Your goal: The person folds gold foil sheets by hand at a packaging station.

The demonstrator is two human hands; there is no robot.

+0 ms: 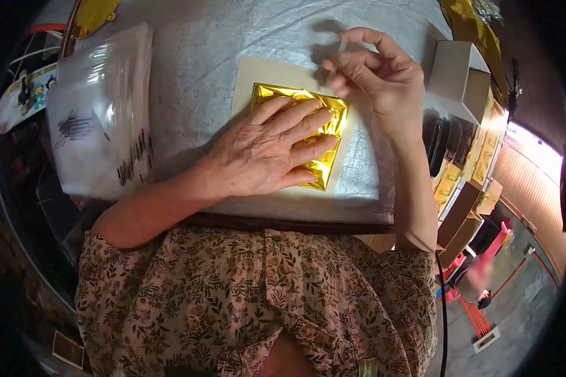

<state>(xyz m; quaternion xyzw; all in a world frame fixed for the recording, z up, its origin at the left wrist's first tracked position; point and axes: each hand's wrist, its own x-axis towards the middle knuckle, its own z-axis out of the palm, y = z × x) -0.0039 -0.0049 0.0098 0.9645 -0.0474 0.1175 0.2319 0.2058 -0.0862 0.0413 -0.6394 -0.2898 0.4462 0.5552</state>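
A shiny gold foil packet [324,164] lies on a beige card [246,76] on the grey-covered table. My left hand [273,147] rests flat on the foil, palm down, fingers spread. Just beyond the packet's right upper corner, my right hand [377,78] is raised above the table. Its thumb and fingers pinch a small clear strip [342,45], which looks thin and see-through. Part of the foil and card is hidden under my left hand.
A stack of clear plastic bags [100,113] lies at the table's left. An open cardboard box [453,75] stands at the right edge, with gold material [475,28] behind it. More boxes and a blurred person are beyond, lower right.
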